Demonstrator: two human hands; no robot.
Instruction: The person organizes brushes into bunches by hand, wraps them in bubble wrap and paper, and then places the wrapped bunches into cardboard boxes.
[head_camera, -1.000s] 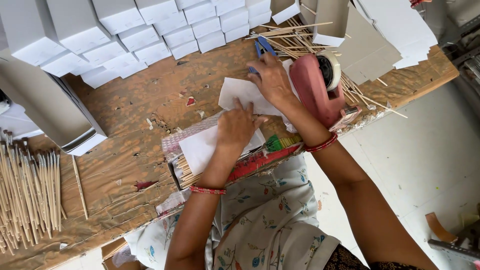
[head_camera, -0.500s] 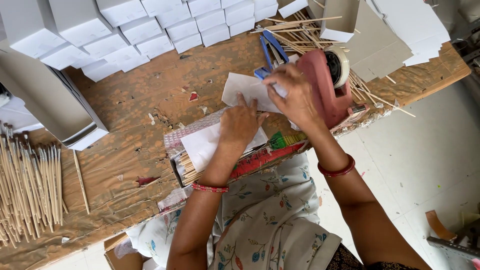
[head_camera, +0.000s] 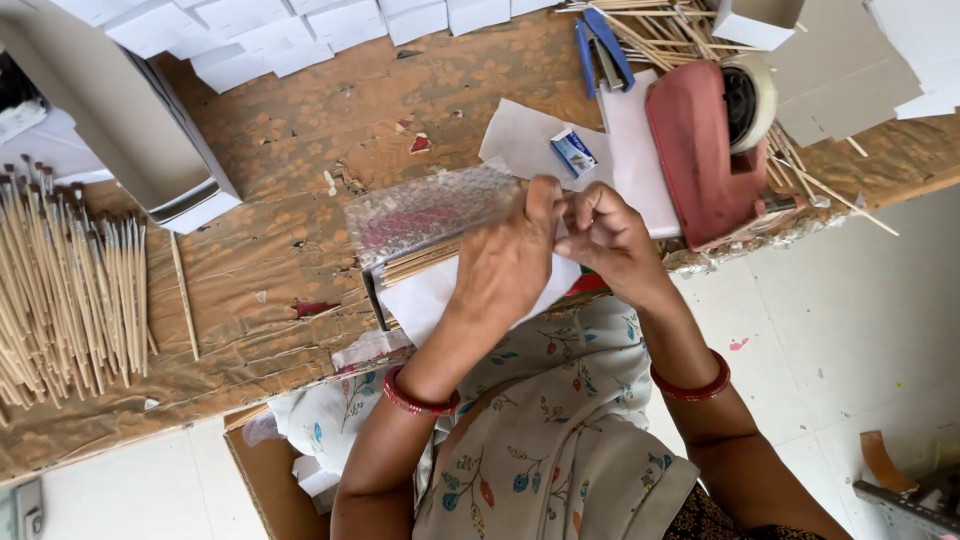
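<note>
Centre frame: left hand (head_camera: 510, 262) pinches the bubble-wrapped stick bundle (head_camera: 430, 215) at its right end, keeping the wrap tight. Right hand (head_camera: 610, 240), fingers curled together, meets it there. Tape dispenser (head_camera: 705, 140) upper right, within reach.

**Packages and labels on the worktable**

Flat white cartons (head_camera: 300, 30) lie in overlapping rows along the far edge of the table (head_camera: 300, 130). A long open white box (head_camera: 120, 120) lies tilted at the far left corner. A small blue-and-white packet (head_camera: 573, 153) rests on white paper near the middle. An open white box (head_camera: 757, 20) stands at the far right edge. A bubble-wrap package (head_camera: 430, 215) holding thin sticks sits at the near edge, pinched by the left hand (head_camera: 510, 265) and right hand (head_camera: 612, 240).
</note>
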